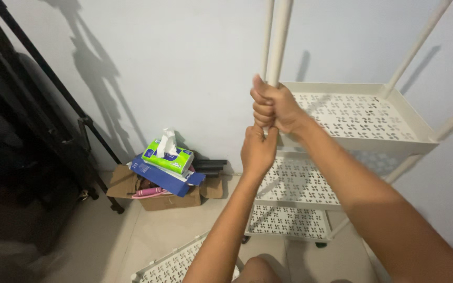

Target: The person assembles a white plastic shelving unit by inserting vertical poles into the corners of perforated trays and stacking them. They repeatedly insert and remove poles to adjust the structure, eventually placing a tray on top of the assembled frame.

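I see both hands on one white pole (278, 42) of a white rack (420, 126). The right hand (274, 107) is on top. Its fingers (262, 111) are curled tight around the pole, and the thumb points up along it. The left hand (258, 151) is just under the right one and touches it. Its fingers wrap the same pole from below, clenched too.

The pole runs straight up from the fingers and out of the top of the view. A second thin pole stands just beside it. Right of the fingers is the top tray (389, 89), with little flower-shaped holes in it. Below the fingers sit two more trays (300, 183), one under the other. Small dark wheels (321, 244) show under the lowest one.

Down near my wrists lies a loose tray (169, 264) on the floor.

Far left of the fingers, by the wall, is a brown box (166, 199). A green tissue pack (168, 157) and a blue carton (166, 178) rest on it. A black stand (53, 105) leans further left.
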